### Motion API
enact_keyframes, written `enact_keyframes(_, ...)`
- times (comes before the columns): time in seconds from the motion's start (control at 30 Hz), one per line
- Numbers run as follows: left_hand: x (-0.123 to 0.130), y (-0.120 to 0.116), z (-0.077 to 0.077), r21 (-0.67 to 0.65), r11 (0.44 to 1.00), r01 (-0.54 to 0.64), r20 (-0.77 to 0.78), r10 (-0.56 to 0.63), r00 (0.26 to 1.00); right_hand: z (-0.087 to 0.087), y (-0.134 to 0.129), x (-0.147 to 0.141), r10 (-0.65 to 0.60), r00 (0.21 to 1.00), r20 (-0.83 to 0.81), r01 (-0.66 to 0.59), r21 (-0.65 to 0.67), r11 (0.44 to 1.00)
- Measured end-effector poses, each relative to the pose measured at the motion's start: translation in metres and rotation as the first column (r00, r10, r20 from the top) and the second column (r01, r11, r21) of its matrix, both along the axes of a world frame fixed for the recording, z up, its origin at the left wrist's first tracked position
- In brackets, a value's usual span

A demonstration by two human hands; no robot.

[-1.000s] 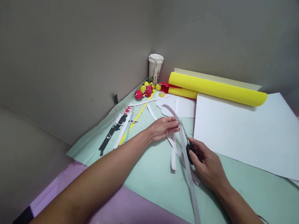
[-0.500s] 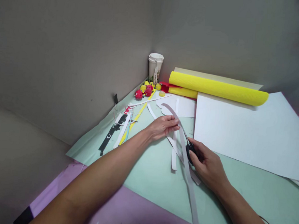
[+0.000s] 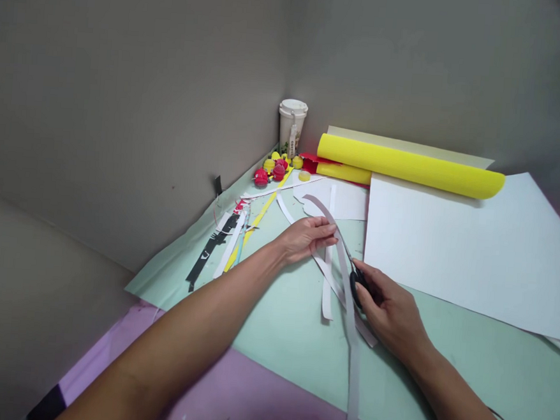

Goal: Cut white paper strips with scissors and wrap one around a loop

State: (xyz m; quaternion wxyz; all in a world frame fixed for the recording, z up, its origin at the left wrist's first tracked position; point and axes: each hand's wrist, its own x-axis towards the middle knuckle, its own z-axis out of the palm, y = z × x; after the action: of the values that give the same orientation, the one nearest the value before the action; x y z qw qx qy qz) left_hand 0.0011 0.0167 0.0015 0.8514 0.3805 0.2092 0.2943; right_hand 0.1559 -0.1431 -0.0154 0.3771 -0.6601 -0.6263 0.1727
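Observation:
My left hand (image 3: 307, 239) pinches a long white paper strip (image 3: 349, 317) near its upper end, between thumb and fingers. The strip curves up past the fingertips and hangs down over the near table edge. In my right hand (image 3: 390, 310) are black-handled scissors (image 3: 356, 287), their blades lying along the strip's right side just below the left fingertips. How far the blades are apart cannot be made out. Beneath the held strip, another white paper strip (image 3: 326, 296) lies on the pale green table cover (image 3: 280, 338), crossed by a longer one.
White sheets (image 3: 459, 254) lie at the right, with a yellow paper roll (image 3: 412, 166) across their back edge. A lidded white cup (image 3: 292, 124) stands in the corner behind red and yellow balls (image 3: 277, 171). Black scraps (image 3: 204, 259) and strips lie left; grey walls rise behind.
The hanging lower end of the paper strip has swung slightly left. Both hands and the scissors keep nearly the same positions.

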Motion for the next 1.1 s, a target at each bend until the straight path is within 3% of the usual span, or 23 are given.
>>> enact_keyframes(0.4,0.0009,0.0021,-0.002,-0.031,0.999,-0.016,-0.004,0.016,1.0,0.0067,-0.0015,-0.0015,-0.049,0.998,-0.033,0.046,-0.082,0.996)
enact_keyframes(1.1,0.0017,-0.0011,0.0012,-0.04,0.999,-0.034,0.003,0.034,0.999,0.0051,-0.0013,-0.0026,-0.022,0.999,-0.036,0.02,-0.068,0.997)
